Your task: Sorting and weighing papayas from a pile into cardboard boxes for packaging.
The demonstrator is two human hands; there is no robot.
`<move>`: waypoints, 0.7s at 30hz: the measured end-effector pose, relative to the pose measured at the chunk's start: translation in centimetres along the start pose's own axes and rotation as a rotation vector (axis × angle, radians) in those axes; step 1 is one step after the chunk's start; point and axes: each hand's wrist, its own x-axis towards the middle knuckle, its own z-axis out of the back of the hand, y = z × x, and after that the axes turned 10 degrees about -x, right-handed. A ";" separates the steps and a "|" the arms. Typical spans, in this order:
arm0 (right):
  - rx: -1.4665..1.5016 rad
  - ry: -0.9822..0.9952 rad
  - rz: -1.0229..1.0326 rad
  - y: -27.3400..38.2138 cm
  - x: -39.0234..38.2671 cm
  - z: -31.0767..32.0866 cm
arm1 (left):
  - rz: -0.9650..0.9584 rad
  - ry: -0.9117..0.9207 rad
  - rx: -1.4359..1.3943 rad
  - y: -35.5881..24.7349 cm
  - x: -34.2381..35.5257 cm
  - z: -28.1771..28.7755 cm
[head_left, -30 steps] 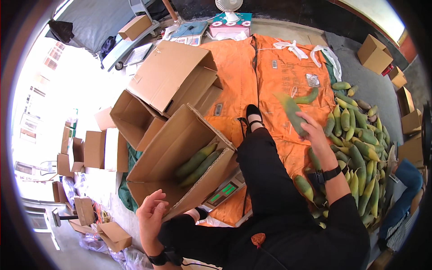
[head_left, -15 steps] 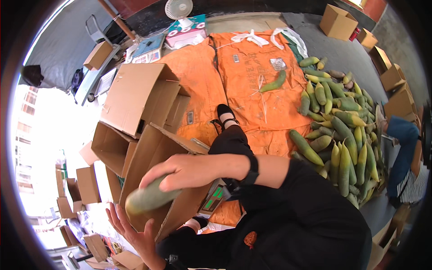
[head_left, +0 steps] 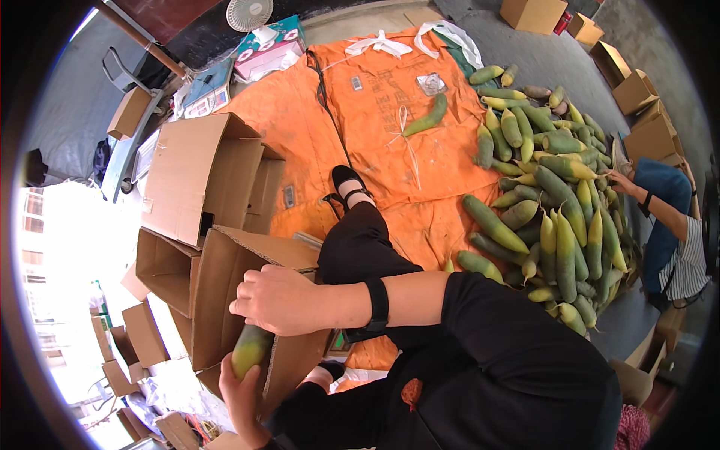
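A green radish [head_left: 253, 349] with a paler yellow-green end is held between both hands at the mouth of an open cardboard box [head_left: 296, 371]. My right hand [head_left: 277, 300], with a black band on its wrist, is closed over the upper end of the radish. Round the lower end, the fingers of my left hand [head_left: 241, 394] are wrapped. The box's bottom and anything in it are hidden from me. Off to the right lies a big heap of green radishes [head_left: 566, 251]. One single radish [head_left: 426, 117] rests apart on the orange sheet [head_left: 390, 165].
More open cardboard boxes [head_left: 191, 165] stand beside the held radish's box. Past the heap, a co-worker's hand [head_left: 621, 182] reaches to the radishes. A white fan [head_left: 250, 13] and a hand cart [head_left: 129, 142] are at the back left. Several boxes [head_left: 634, 94] line the far right.
My left hand has moved from open fingers beside the radish to a hold on its lower end. The radish has turned more upright. The co-worker's hand has come to the heap.
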 end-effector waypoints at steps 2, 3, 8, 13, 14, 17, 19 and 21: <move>-0.043 0.020 0.011 0.0 -0.1 -0.3 | 0.051 0.136 0.036 0.0 0.7 -0.8; -0.090 0.039 0.029 0.0 -0.1 -0.3 | 0.056 0.130 0.037 0.1 1.0 -1.2; -0.105 0.028 0.037 -0.3 -0.4 -0.2 | 0.070 0.274 -0.077 0.9 1.8 -1.8; -0.019 0.038 -0.012 -0.5 -0.4 -0.4 | 0.035 0.194 0.022 2.2 0.7 -0.8; -0.032 0.052 0.010 -0.5 -0.4 -0.2 | 0.050 0.104 -0.067 2.1 0.0 -0.7; -0.043 0.028 0.021 -0.7 -0.5 0.0 | 0.037 -0.027 -0.217 1.1 -1.8 -1.6; 0.043 -0.013 0.032 -0.6 -0.5 0.3 | -0.118 -0.112 -0.159 0.5 -2.8 -2.1; 0.143 -0.071 0.016 -0.5 -0.6 0.3 | -0.091 -0.175 -0.141 -1.7 -4.3 -3.5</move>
